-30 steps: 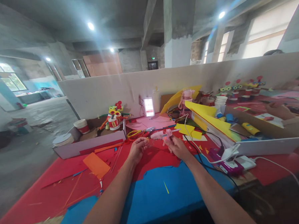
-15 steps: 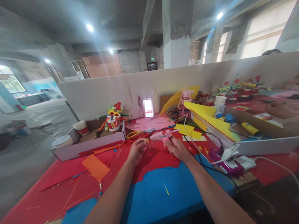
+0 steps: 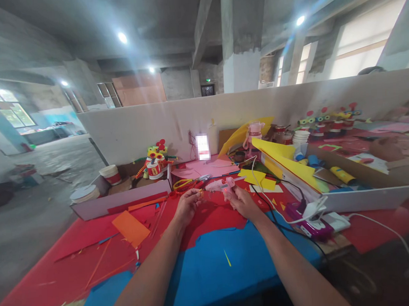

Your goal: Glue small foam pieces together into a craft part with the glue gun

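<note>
In my right hand (image 3: 240, 201) is a pink hot glue gun (image 3: 217, 185), its nozzle pointing left and a small red light glowing on its body. My left hand (image 3: 190, 204) pinches a small yellow piece (image 3: 202, 193), perhaps folded paper, close to the nozzle; whether the two touch I cannot tell. Just beyond lie yellow-handled scissors (image 3: 183, 183) and pink paper sheets (image 3: 205, 168). Beneath my hands are red paper (image 3: 213, 221) and a blue sheet (image 3: 226, 247) with a thin yellow scrap on it.
A box (image 3: 124, 197) with paper cups stands left, beside a paper-cup figure (image 3: 154, 167). On the right, another box (image 3: 368, 199) holds coloured rolls. White and black cables run past a purple power strip (image 3: 311, 225). A white partition (image 3: 148, 121) closes off the back.
Hardly anything differs. Both hands keep their places, with the glue gun and the yellow piece held as before.
</note>
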### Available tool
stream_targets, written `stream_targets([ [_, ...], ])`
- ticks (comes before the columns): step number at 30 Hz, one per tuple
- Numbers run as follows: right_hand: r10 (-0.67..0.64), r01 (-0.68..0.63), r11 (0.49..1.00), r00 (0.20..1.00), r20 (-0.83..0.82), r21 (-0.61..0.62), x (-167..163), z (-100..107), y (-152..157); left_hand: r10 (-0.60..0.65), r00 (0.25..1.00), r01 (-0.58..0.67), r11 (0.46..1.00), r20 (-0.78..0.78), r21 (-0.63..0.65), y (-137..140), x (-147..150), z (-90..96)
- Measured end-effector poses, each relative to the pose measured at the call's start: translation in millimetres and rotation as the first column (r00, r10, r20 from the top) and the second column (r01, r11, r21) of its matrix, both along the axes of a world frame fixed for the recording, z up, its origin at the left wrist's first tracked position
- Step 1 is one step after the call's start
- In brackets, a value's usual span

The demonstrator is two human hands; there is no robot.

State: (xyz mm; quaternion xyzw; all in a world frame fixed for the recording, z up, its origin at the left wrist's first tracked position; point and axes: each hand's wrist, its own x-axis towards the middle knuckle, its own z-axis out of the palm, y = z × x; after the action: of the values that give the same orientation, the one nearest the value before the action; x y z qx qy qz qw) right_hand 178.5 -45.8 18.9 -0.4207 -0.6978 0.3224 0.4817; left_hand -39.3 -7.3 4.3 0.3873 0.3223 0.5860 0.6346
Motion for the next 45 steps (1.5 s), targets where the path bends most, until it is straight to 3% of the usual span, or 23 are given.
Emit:
stream_targets([
  [13,0.002,-0.003,1.000,0.999,-0.032,-0.021,1,2,-1,-0.015,1.000,0.015,1.000,0.011,0.002,0,-1,-0.5],
  [21,0.060,-0.129,0.971,0.948,-0.314,-0.202,7,-4,8,-0.035,0.999,0.034,0.999,0.038,0.023,-3,0,3.3],
  [24,-0.020,-0.069,0.967,0.938,-0.345,-0.245,11,-11,19,-0.037,0.999,0.035,0.998,0.040,0.051,-4,0,4.2],
  [27,-0.183,0.140,0.931,0.978,-0.099,-0.337,14,-22,31,-0.032,0.998,0.028,0.997,0.052,0.067,-4,0,5.2],
  [29,-0.269,0.302,0.918,0.950,0.156,-0.255,16,-28,38,-0.030,0.998,0.025,0.996,0.054,0.080,-4,0,6.1],
  [32,-0.395,0.453,0.891,0.813,0.428,-0.038,17,-30,39,-0.008,0.999,0.003,0.995,0.044,0.103,-4,-1,6.3],
  [35,-0.536,0.543,0.832,0.729,0.426,0.117,12,-22,35,0.036,0.999,-0.038,0.992,0.023,0.119,-3,0,4.8],
  [37,-0.595,0.568,0.804,0.763,0.253,0.177,0,-15,33,0.072,0.997,-0.070,0.989,-0.007,0.129,-3,1,3.6],
  [38,-0.569,0.548,0.821,0.808,0.150,0.162,-8,-11,32,0.091,0.995,-0.087,0.987,-0.025,0.138,-3,2,3.4],
  [39,-0.491,0.487,0.870,0.870,0.050,0.078,-18,-9,31,0.109,0.993,-0.101,0.983,-0.045,0.153,-3,3,3.6],
  [40,-0.355,0.352,0.934,0.933,-0.061,-0.055,-30,-7,30,0.121,0.991,-0.109,0.979,-0.063,0.173,-4,4,4.1],
  [41,-0.205,0.162,0.966,0.956,-0.210,-0.202,-41,-7,29,0.127,0.989,-0.110,0.974,-0.077,0.196,-5,5,4.9],
  [43,0.009,-0.226,0.899,0.866,-0.500,-0.375,-60,-9,26,0.120,0.987,-0.091,0.966,-0.106,0.240,-8,7,7.0],
  [45,0.038,-0.420,0.820,0.717,-0.696,-0.388,-71,-13,23,0.100,0.985,-0.058,0.961,-0.143,0.271,-10,10,8.6],
])
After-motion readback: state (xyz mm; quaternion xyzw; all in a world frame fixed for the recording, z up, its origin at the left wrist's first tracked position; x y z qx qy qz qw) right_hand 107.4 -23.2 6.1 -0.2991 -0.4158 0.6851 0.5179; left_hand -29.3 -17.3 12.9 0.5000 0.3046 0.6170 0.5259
